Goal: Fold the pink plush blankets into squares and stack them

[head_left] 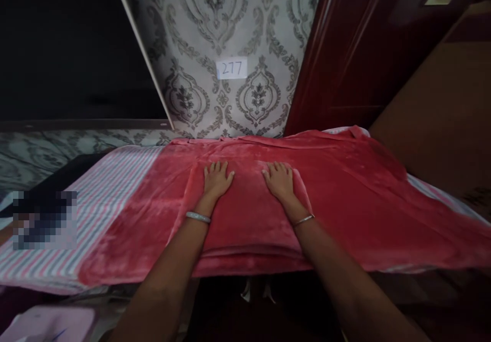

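Bare forearms stretch from the bottom edge to the folded red cloth, a soft, plush-looking bundle lying near the middle of the larger red cloth. Whether these 2 are separate pieces is hard to tell. The work in hand looks like pressing or smoothing the folded layers flat; the next move seems to call for light, even pressure from the 2 palms, since plush layers may slide or puff up. The left hand and right hand lie palm down near the bundle's far end, apart from each other, fingers slightly spread, touching the pile and gripping nothing. Striped cloth shows underneath, mostly at left. Beyond, a paper label reading 277 sits on the patterned wall, right of a dark screen.
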Demonstrator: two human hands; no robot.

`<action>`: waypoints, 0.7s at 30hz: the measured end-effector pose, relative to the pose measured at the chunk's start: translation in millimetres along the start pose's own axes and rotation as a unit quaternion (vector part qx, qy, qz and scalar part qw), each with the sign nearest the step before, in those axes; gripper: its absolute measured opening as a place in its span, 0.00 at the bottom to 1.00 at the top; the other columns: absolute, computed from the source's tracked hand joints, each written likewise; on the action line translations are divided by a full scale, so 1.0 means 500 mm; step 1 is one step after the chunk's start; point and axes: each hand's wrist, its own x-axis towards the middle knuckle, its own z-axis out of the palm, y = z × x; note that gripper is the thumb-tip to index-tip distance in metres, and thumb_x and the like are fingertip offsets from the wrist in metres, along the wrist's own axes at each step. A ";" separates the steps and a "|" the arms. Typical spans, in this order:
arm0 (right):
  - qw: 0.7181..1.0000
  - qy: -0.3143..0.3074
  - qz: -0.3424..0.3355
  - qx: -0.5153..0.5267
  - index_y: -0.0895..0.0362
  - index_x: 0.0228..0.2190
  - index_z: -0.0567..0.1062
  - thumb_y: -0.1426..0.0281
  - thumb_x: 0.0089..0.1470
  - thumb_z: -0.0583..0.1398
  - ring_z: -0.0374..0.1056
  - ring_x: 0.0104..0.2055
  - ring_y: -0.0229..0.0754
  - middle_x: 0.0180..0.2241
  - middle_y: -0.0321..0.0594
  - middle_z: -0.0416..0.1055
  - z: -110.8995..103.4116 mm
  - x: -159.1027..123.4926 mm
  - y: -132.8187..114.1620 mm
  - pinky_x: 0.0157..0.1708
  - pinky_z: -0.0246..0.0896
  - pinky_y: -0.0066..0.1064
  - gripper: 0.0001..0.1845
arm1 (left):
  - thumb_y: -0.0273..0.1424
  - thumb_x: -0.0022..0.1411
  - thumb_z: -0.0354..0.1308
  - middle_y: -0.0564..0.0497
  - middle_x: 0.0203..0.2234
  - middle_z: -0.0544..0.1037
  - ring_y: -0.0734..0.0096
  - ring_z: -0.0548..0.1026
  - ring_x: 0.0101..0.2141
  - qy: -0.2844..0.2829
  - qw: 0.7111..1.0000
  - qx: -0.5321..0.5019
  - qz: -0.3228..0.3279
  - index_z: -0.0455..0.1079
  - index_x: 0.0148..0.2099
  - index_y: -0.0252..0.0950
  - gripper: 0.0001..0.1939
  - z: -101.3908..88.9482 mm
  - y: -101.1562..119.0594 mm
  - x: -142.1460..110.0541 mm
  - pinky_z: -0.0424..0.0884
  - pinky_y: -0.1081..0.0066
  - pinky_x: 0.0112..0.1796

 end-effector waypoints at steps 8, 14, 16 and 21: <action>0.999 0.031 -0.012 -0.015 0.60 0.60 0.73 0.62 0.70 0.49 0.59 0.65 0.57 0.62 0.55 0.68 0.021 -0.001 0.008 0.64 0.46 0.51 0.26 | 0.45 0.73 0.45 0.40 0.70 0.63 0.50 0.57 0.70 -0.006 0.999 -0.041 -0.011 0.60 0.72 0.36 0.32 -0.001 -0.003 -0.011 0.50 0.46 0.68; 0.999 0.039 -0.017 -0.007 0.60 0.59 0.73 0.63 0.68 0.51 0.60 0.64 0.57 0.61 0.56 0.69 0.021 -0.004 0.004 0.62 0.48 0.51 0.25 | 0.30 0.71 0.46 0.46 0.61 0.76 0.62 0.70 0.62 0.059 0.994 -0.094 -0.011 0.73 0.61 0.41 0.22 -0.032 -0.014 -0.020 0.59 0.57 0.66; 0.999 0.043 -0.015 -0.007 0.60 0.59 0.73 0.63 0.68 0.51 0.60 0.64 0.57 0.61 0.56 0.69 0.019 -0.004 0.001 0.63 0.47 0.50 0.25 | 0.28 0.70 0.48 0.46 0.58 0.78 0.64 0.74 0.59 0.063 0.993 -0.089 -0.040 0.75 0.59 0.40 0.21 -0.054 -0.026 -0.013 0.63 0.63 0.63; 0.999 0.040 -0.008 0.004 0.59 0.59 0.74 0.62 0.69 0.51 0.61 0.64 0.55 0.61 0.54 0.70 0.008 -0.004 -0.008 0.64 0.45 0.49 0.25 | 0.36 0.69 0.50 0.32 0.55 0.78 0.49 0.76 0.56 0.063 0.985 -0.069 -0.144 0.73 0.61 0.29 0.24 -0.094 -0.076 0.005 0.71 0.56 0.55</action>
